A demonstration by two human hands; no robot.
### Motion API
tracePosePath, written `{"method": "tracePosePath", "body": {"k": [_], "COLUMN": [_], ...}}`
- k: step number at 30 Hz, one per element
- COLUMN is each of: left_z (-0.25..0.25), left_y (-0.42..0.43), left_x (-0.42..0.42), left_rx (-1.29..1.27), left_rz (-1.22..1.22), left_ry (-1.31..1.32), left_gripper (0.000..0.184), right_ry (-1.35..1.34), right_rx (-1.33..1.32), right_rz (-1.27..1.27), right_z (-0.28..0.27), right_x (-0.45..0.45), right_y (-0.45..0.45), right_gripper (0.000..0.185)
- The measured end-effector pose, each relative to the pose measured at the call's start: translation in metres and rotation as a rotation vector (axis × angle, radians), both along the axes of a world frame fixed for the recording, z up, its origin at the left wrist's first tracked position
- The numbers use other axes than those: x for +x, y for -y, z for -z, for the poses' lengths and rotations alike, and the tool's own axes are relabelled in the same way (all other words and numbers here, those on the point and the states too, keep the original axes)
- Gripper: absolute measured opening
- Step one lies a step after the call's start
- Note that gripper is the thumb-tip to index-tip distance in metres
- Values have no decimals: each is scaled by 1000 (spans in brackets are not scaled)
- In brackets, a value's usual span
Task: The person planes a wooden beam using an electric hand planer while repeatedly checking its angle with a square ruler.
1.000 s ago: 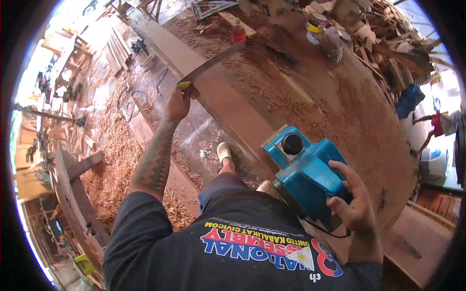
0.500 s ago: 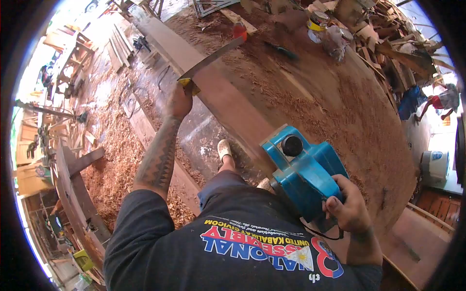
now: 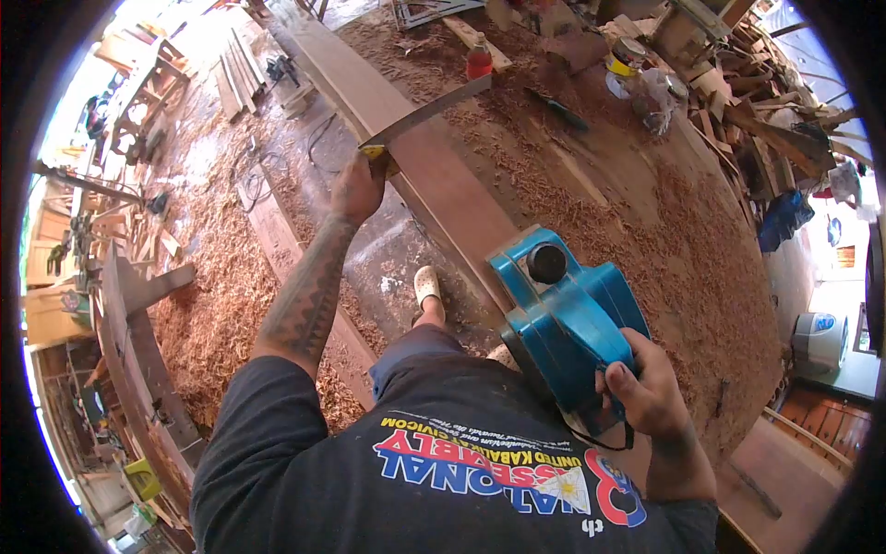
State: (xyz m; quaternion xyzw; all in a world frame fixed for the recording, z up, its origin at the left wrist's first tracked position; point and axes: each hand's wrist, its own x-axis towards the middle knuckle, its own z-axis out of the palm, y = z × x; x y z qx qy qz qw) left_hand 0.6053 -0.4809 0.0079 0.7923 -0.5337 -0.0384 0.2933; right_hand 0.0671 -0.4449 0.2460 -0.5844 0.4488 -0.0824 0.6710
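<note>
A long reddish-brown board (image 3: 452,189) runs from the planer up to the top of the view. My left hand (image 3: 358,187) is closed around the yellow stock of a try square (image 3: 429,113) at the board's left edge. Its metal blade reaches across the board's top face and past the far edge. My right hand (image 3: 643,383) grips the rear handle of a blue electric planer (image 3: 568,309). The planer is over the board's near end, its black front knob facing up. Whether its sole touches the wood is hidden.
Wood shavings (image 3: 221,342) cover much of the floor and workbench (image 3: 683,277). On the bench are a bottle of red liquid (image 3: 479,60), a dark tool (image 3: 556,108) and a plastic bag (image 3: 653,100). Scrap wood (image 3: 766,138) is heaped at right. Another plank (image 3: 277,235) lies left.
The view has shifted slightly, so the bench items appear farther right. My left hand still holds the try square across the board, and my right hand still grips the planer.
</note>
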Motion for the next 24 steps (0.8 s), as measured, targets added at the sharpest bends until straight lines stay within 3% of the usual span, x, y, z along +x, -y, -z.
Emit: {"method": "tracePosePath", "body": {"k": [7, 13, 19, 24], "left_z": [-11, 6, -13, 6], "left_y": [-4, -2, -2, 2], "left_x": [-8, 0, -17, -7], "left_rx": [84, 6, -61, -75], "left_rz": [-33, -10, 12, 42], "left_ry": [56, 137, 40, -3], "left_gripper": [34, 31, 30, 33], "right_ry": [3, -18, -4, 5], "right_rx": [-46, -55, -60, -55], "right_rz": [4, 0, 28, 22], "right_z": [1, -2, -2, 4], "right_x": [0, 3, 5, 6], "right_y": [-1, -3, -7, -7], "right_gripper": [61, 60, 60, 58]}}
